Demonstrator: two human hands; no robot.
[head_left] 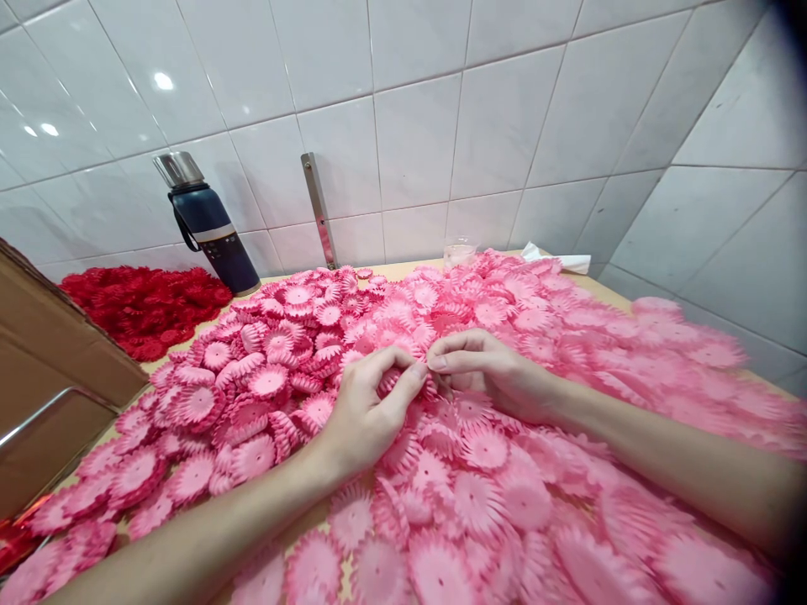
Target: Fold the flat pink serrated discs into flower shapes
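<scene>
Pink flower-shaped discs (267,381) with fringed edges and small centre holes lie heaped across the table. My left hand (377,409) is closed, thumb against forefinger, round a pink petal piece (392,382) near the middle of the view. Just to its right, my right hand (482,370) is pinched, its thumb and forefinger tips almost touching the left fingertips. What sits between the right fingertips is too small to make out. Paler, looser pink discs (485,445) spread below and to the right of both hands.
At the back left stand a dark blue bottle (218,235) and a pile of red petal pieces (148,307). A cardboard box (63,370) is at the left edge. Against the tiled wall are a metal strip (319,210), a clear cup (459,252) and white tissue (561,260).
</scene>
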